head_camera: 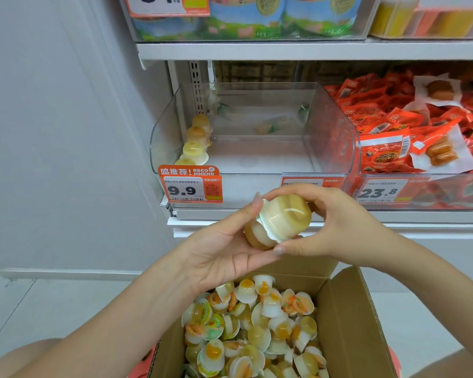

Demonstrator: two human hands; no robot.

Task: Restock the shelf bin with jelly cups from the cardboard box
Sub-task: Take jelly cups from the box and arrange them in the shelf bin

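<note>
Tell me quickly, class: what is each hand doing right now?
Left hand: holds the lower jelly cup in curled fingers.
Right hand: grips the upper jelly cup between thumb and fingers.

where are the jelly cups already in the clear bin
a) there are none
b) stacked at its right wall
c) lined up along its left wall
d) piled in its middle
c: a few yellow jelly cups stand in a row against the left wall of the bin, whose floor is otherwise mostly bare.
</note>
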